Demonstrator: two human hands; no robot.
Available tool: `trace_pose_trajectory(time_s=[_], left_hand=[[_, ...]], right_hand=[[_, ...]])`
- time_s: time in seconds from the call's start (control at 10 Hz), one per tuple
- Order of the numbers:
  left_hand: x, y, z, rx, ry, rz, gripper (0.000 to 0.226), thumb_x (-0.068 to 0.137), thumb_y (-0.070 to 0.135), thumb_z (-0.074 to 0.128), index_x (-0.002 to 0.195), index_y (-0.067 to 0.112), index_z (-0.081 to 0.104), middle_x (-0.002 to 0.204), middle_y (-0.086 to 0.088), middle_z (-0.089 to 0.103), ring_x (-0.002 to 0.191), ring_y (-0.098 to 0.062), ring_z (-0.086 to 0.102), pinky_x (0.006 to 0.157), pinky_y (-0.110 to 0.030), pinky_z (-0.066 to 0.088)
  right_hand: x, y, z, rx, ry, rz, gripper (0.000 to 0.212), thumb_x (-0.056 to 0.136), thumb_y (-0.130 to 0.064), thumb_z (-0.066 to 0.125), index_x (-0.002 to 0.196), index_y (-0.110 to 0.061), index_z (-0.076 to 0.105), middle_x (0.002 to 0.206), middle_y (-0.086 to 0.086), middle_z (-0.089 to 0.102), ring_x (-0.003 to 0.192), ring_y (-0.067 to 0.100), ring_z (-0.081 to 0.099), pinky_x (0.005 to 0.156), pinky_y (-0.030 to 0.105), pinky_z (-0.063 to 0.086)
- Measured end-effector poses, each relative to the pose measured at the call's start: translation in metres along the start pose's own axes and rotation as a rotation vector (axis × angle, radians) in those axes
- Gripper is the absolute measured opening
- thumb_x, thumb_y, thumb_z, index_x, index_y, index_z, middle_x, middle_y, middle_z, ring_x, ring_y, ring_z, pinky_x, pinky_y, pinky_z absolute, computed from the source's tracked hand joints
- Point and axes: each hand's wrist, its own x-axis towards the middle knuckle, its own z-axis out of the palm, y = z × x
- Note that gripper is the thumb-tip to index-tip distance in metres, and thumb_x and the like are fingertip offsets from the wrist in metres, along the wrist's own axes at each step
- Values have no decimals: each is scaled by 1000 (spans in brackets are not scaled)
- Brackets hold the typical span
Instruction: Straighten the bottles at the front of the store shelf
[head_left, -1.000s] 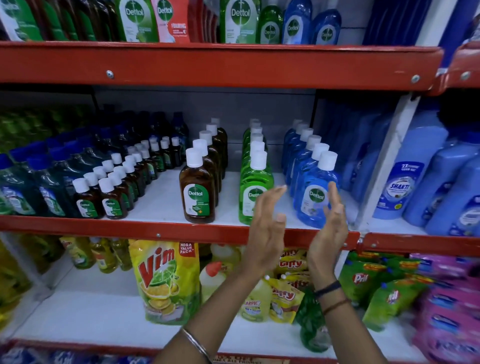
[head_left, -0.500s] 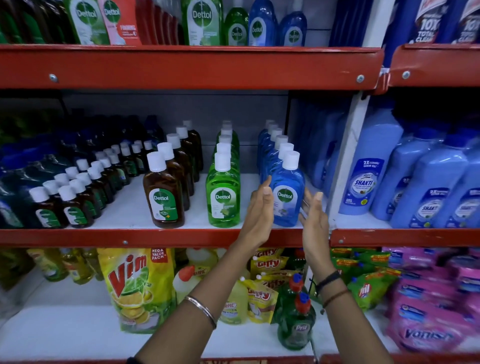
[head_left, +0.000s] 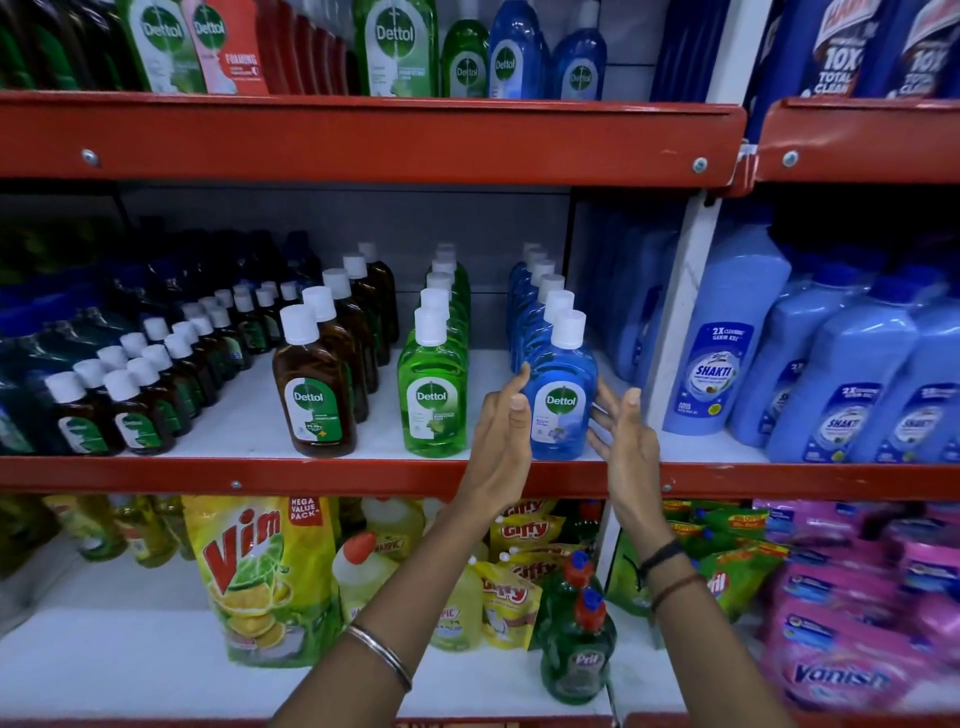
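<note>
Three rows of Dettol bottles with white caps stand on the middle shelf (head_left: 363, 475). The front blue bottle (head_left: 560, 400) stands upright at the shelf's front edge, label facing me. My left hand (head_left: 501, 436) is raised flat against its left side, fingers straight. On the bottle's other side my right hand (head_left: 623, 441) is held up, fingers spread, tips at or just off the bottle. Neither hand wraps around it. The front green bottle (head_left: 432, 395) and the front brown bottle (head_left: 314, 395) stand upright to the left.
Small brown bottles (head_left: 130, 410) fill the shelf's left part. A white upright post (head_left: 680, 322) separates large blue Shakti bottles (head_left: 727, 358) on the right. Below are a Vim pouch (head_left: 260, 577), green Pril bottles (head_left: 574, 654) and pink Vanish packs (head_left: 852, 649). The upper shelf (head_left: 363, 137) overhangs.
My view has shifted right and closer. Both hands moved up and forward from in front of the shelf edge to either side of the front blue bottle.
</note>
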Motion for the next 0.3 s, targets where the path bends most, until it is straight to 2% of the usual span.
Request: trace_pose_trajectory(time_s=[0.1, 0.2, 0.3], left_hand=[[-3, 6, -2, 41, -20, -21, 67, 74, 91, 14, 134, 64, 28, 140, 4, 42, 133, -13, 41, 113, -48, 35], [-7, 15, -11, 155, -2, 79, 88, 77, 88, 10, 146, 37, 29, 138, 13, 37, 128, 7, 36, 113, -37, 33], [-8, 35, -28, 243, 96, 281, 77, 88, 76, 16, 146, 28, 32, 143, 8, 38, 133, 2, 34, 110, -34, 34]], right_hand=[[0, 0, 0, -12, 8, -7, 87, 61, -92, 37, 124, -33, 53, 122, -14, 60, 114, -1, 56, 81, 10, 50], [-7, 0, -2, -14, 67, -57, 76, 71, -86, 33, 122, -34, 54, 131, -2, 58, 119, 2, 55, 92, 19, 51], [-36, 6, -15, -83, 179, -140, 69, 78, -82, 29, 121, -34, 56, 128, 1, 62, 117, 9, 58, 100, 30, 49]])
